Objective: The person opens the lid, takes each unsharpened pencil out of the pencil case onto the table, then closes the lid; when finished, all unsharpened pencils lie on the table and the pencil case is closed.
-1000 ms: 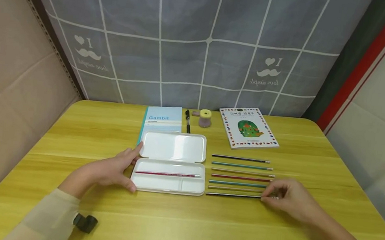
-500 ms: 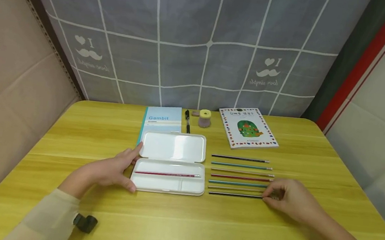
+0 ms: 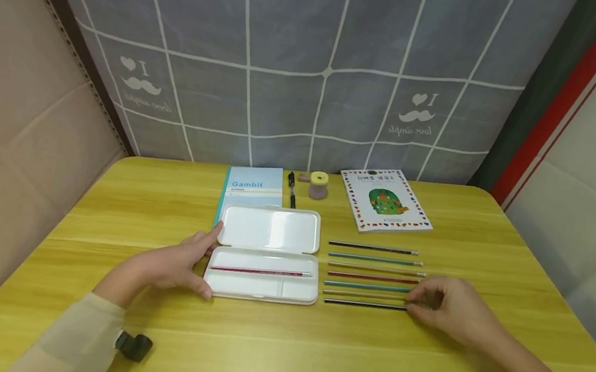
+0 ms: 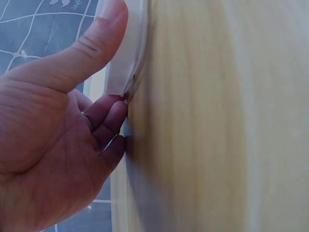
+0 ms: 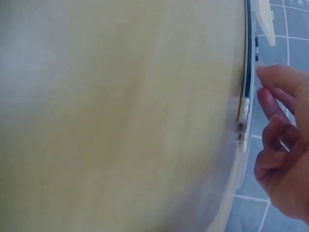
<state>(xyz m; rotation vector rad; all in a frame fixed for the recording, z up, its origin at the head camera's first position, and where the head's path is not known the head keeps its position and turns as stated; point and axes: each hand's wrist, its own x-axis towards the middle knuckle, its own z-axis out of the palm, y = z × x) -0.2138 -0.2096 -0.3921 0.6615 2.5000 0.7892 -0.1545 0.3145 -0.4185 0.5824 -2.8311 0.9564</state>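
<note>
A black pencil (image 3: pixel 364 304) is seen lying flat on the yellow surface (image 3: pixel 280 343), just right of an open white pencil case (image 3: pixel 265 255) and nearest the viewer in a row of seven pencils. Its right end is met by the fingertips of the right hand (image 3: pixel 446 310); the fingers are curled there, but whether the grip has closed on the pencil cannot be told. The other six pencils (image 3: pixel 373 272) are laid parallel behind it, also right of the case. Inside the case's front tray a red pencil (image 3: pixel 259 270) is laid lengthwise. The case's left end is held by the left hand (image 3: pixel 170 266), thumb at the front corner and forefinger stretched to the hinge, so the grip is relaxed around the edge. Behind the case are placed a blue notebook (image 3: pixel 251 188), a black pen (image 3: pixel 291 188), a small yellow-topped sharpener (image 3: pixel 318 184) and, further right, a picture book (image 3: pixel 387 200).
</note>
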